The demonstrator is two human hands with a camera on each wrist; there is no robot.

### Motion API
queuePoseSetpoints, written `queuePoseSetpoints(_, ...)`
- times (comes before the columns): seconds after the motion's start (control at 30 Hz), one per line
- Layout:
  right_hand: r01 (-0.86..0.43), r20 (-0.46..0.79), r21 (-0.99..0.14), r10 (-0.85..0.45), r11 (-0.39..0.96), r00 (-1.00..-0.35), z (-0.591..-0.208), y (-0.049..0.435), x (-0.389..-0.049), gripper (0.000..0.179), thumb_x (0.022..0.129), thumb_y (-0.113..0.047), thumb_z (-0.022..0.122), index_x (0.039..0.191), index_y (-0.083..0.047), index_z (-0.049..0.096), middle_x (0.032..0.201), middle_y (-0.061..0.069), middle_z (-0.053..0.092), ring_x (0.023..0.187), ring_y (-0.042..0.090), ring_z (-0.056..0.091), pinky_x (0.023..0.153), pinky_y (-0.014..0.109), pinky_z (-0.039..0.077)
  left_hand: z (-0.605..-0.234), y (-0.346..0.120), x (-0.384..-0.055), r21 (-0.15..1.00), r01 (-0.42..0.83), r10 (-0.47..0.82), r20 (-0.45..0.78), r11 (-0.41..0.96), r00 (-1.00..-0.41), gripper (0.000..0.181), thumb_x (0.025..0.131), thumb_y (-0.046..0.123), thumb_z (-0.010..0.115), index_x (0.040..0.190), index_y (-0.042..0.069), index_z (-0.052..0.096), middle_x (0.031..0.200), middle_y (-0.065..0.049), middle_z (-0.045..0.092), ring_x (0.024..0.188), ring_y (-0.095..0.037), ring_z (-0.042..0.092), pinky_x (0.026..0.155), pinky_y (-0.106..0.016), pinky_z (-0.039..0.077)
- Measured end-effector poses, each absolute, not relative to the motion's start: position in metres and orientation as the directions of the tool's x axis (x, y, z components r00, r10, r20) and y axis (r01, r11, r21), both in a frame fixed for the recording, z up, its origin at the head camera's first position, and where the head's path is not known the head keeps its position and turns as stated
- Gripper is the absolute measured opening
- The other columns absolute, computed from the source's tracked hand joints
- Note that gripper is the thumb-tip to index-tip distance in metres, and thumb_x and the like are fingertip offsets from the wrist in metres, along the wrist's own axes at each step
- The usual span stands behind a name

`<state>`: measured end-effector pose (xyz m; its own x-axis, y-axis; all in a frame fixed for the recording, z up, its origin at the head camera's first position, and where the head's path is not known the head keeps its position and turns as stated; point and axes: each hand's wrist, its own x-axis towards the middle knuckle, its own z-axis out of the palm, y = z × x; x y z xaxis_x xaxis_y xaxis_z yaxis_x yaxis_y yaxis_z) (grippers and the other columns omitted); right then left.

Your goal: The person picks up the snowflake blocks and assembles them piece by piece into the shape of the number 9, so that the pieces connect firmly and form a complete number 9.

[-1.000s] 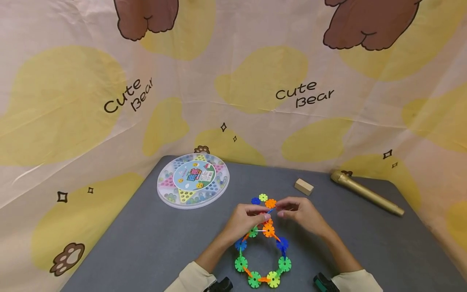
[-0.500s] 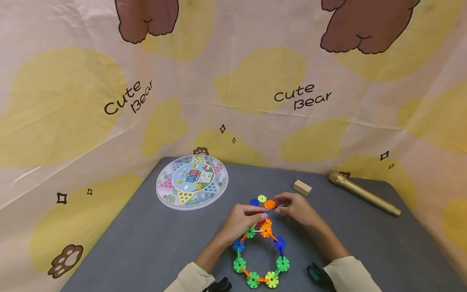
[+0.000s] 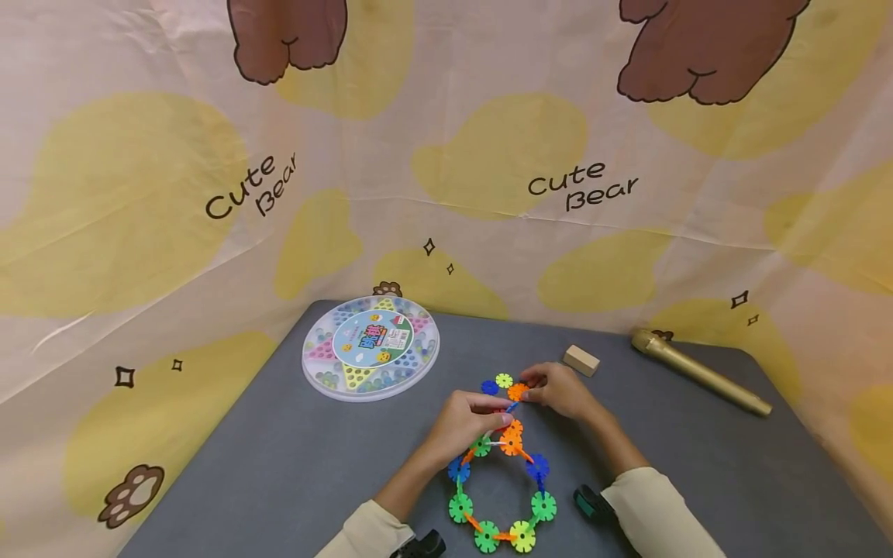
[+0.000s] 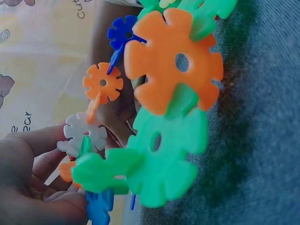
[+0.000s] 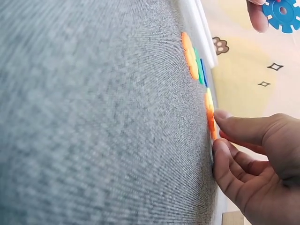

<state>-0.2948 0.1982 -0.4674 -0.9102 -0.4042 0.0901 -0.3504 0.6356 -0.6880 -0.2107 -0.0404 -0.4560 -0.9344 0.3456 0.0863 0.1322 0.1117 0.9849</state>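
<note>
My left hand (image 3: 463, 425) pinches a blue notched snowflake disc (image 5: 283, 16) at the far end of a linked chain. The chain forms a ring of green, orange, blue and yellow discs (image 3: 460, 508) on the table in front of me. In the left wrist view, a white disc (image 4: 86, 133) and a green disc (image 4: 164, 152) hang close to the left fingers. My right hand (image 3: 568, 391) has its thumb and fingers at the edges of a loose orange disc (image 5: 210, 112), pinching it low at the table. Its fingertips partly cover that disc.
A loose yellow-green disc (image 3: 504, 380) and a dark blue disc (image 3: 490, 387) lie just beyond the hands. Further back are a round Chinese checkers board (image 3: 370, 349), a wooden block (image 3: 581, 360) and a gold microphone-shaped stick (image 3: 701, 373). A printed curtain (image 3: 481, 155) stands behind the table.
My right hand has come down and left, from beside the loose orange disc onto its edge. The left hand has kept its hold on the chain, almost unmoved.
</note>
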Motion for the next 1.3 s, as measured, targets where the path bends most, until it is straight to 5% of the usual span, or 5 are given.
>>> queuePoseSetpoints(0.5, -0.308, 0.073, -0.712, -0.370, 0.630, -0.926, -0.465, 0.198, -0.292, 0.015, 0.088, -0.003, 0.083, 0.096, -0.004, 0.070, 0.081, 0.003, 0.063, 0.069, 0.015, 0.056, 0.059, 0.026, 0.050, -0.459, -0.038, -0.212, 0.988, 0.115, 0.341, 0.073, 0.104, -0.937, 0.021, 0.097, 0.013, 0.078, 0.116, 0.005, 0.082, 0.114, -0.016, 0.079, 0.093, -0.011, 0.075, 0.083, -0.028, 0.062)
queuePoseSetpoints(0.77, -0.286, 0.059, -0.752, -0.370, 0.594, -0.927, -0.462, 0.201, -0.279, 0.009, 0.096, -0.004, 0.074, 0.104, 0.000, 0.075, 0.084, 0.003, 0.067, 0.071, 0.018, 0.060, 0.060, 0.029, 0.056, -0.459, -0.037, -0.210, 0.991, 0.113, 0.338, 0.080, 0.078, -0.938, 0.021, 0.098, 0.012, 0.076, 0.117, 0.004, 0.081, 0.112, -0.015, 0.079, 0.095, -0.016, 0.077, 0.090, -0.045, 0.063)
queuePoseSetpoints(1.3, -0.236, 0.053, -0.871, -0.396, 0.430, -0.917, -0.441, 0.209, -0.245, 0.029, 0.104, -0.012, 0.068, 0.123, 0.010, 0.068, 0.087, 0.014, 0.070, 0.074, 0.022, 0.064, 0.066, 0.032, 0.061, -0.460, -0.037, -0.209, 0.989, 0.127, 0.341, 0.093, 0.080, -0.936, 0.021, 0.099, 0.014, 0.077, 0.117, 0.004, 0.081, 0.110, -0.011, 0.080, 0.095, -0.021, 0.078, 0.086, -0.041, 0.064)
